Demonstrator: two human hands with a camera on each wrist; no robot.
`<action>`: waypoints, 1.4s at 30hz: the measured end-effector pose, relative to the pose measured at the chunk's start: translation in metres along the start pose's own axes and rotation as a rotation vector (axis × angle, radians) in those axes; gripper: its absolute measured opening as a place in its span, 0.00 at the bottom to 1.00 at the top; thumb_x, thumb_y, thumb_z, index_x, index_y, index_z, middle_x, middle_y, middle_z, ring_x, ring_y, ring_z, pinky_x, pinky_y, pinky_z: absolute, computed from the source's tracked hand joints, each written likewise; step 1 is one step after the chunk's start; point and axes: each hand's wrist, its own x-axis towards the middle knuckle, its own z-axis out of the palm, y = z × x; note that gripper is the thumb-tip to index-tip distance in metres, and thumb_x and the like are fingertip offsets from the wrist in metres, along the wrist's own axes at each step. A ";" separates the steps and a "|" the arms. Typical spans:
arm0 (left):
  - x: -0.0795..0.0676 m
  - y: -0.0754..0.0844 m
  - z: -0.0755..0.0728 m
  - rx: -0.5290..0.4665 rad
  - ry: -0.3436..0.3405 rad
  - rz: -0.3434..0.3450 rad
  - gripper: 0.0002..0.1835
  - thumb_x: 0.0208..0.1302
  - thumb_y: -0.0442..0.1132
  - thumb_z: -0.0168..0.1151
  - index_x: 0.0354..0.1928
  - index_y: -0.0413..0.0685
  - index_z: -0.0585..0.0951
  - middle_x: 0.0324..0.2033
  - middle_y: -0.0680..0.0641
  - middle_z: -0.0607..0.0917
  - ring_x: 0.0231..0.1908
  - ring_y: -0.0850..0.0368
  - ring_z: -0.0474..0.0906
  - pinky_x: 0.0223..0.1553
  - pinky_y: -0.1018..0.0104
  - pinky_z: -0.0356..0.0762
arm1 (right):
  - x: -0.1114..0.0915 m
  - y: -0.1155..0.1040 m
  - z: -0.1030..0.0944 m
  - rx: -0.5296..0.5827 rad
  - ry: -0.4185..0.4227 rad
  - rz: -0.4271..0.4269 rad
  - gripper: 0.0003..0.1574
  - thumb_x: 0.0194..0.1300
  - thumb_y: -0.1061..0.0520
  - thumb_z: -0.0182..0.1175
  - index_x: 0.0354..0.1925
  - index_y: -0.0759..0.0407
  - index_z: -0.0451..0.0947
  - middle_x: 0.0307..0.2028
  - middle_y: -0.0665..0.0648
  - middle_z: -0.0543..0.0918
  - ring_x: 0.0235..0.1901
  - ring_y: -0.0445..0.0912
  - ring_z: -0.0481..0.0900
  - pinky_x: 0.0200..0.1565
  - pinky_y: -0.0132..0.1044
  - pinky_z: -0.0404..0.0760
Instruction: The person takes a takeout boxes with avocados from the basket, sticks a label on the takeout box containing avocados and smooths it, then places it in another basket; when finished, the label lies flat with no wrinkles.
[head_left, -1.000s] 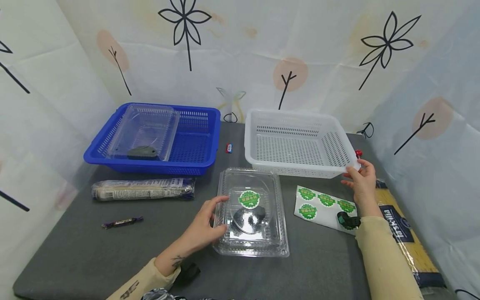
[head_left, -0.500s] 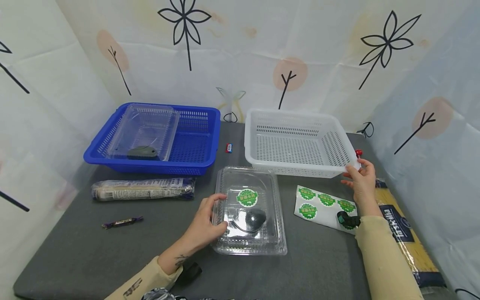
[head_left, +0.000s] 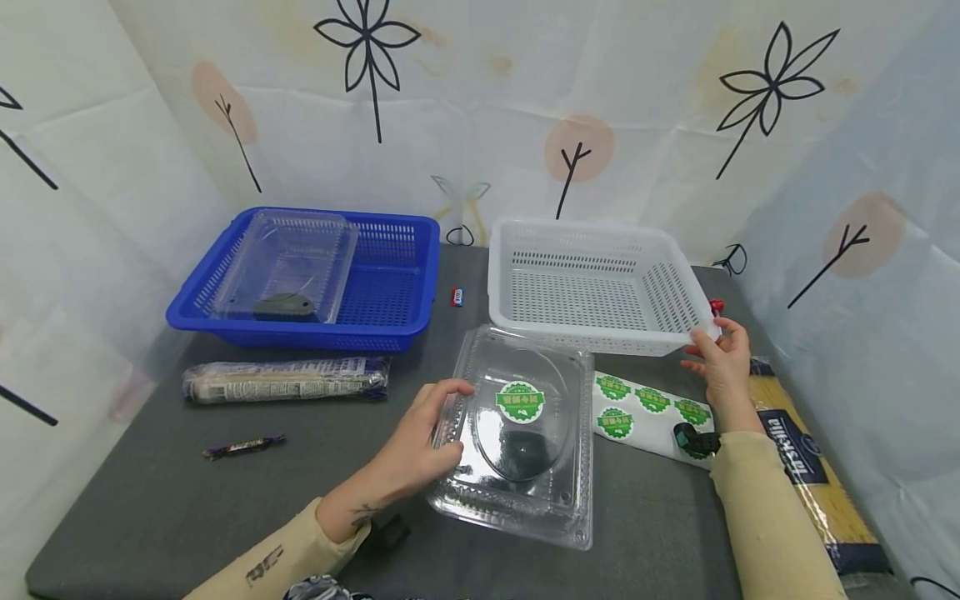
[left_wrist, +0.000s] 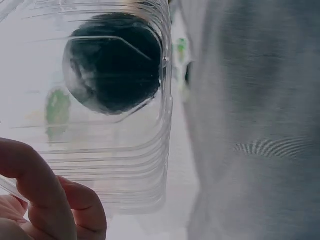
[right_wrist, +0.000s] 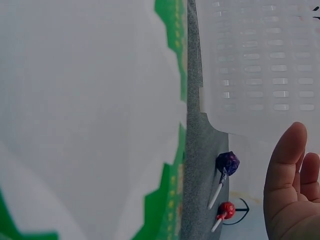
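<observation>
My left hand (head_left: 420, 437) grips the left edge of a clear plastic clamshell container (head_left: 517, 521), thumb on the near side and fingers at the rim. The container is tilted and overlaps the sticker sheet in the head view. On its lid is a round green-and-white sticker (head_left: 520, 402). Inside lies a dark rounded object (left_wrist: 112, 65), its kind unclear through the plastic. My right hand (head_left: 726, 367) pinches the near right corner of a white plastic basket (head_left: 585, 329). In the right wrist view its thumb (right_wrist: 285, 170) shows beside the basket wall.
A blue basket (head_left: 300, 333) at back left holds another clear container (head_left: 300, 242) with a dark grey item. Nearby lie a noodle packet (head_left: 285, 380), a wrapped candy stick (head_left: 243, 447) and a small candy (head_left: 457, 297). At right are green stickers (head_left: 652, 400), spaghetti (head_left: 810, 467) and lollipops (right_wrist: 227, 162).
My left hand has tilted the clear container and shifted it right, so its lower right corner sits nearer to me and it now covers the sticker sheet's left end. The right hand stays at the basket corner.
</observation>
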 end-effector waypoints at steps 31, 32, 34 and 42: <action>0.200 0.052 0.028 -0.102 0.040 -0.042 0.28 0.48 0.37 0.50 0.55 0.58 0.63 0.44 0.40 0.70 0.37 0.56 0.69 0.16 0.70 0.62 | 0.000 -0.001 0.000 0.001 0.016 0.020 0.33 0.54 0.51 0.60 0.55 0.47 0.55 0.39 0.48 0.69 0.29 0.42 0.74 0.22 0.31 0.77; 0.206 0.051 0.030 -0.093 0.046 -0.053 0.27 0.48 0.38 0.50 0.55 0.59 0.63 0.40 0.42 0.71 0.29 0.58 0.68 0.15 0.71 0.61 | 0.000 -0.001 0.000 -0.002 0.020 0.024 0.33 0.54 0.51 0.61 0.54 0.45 0.56 0.39 0.48 0.69 0.29 0.42 0.75 0.23 0.31 0.78; 0.219 0.051 0.035 -0.078 0.053 -0.070 0.27 0.48 0.39 0.52 0.55 0.60 0.63 0.25 0.46 0.71 0.17 0.59 0.61 0.12 0.72 0.58 | 0.005 0.006 -0.002 -0.015 0.017 0.022 0.35 0.52 0.49 0.62 0.54 0.45 0.55 0.39 0.48 0.69 0.29 0.42 0.75 0.23 0.31 0.78; 0.257 0.049 0.054 -0.015 0.066 -0.151 0.28 0.47 0.43 0.55 0.54 0.64 0.63 0.15 0.53 0.66 0.13 0.62 0.57 0.13 0.72 0.59 | 0.008 0.011 -0.004 -0.037 0.014 -0.024 0.35 0.53 0.48 0.61 0.55 0.46 0.56 0.39 0.48 0.70 0.30 0.43 0.76 0.23 0.30 0.77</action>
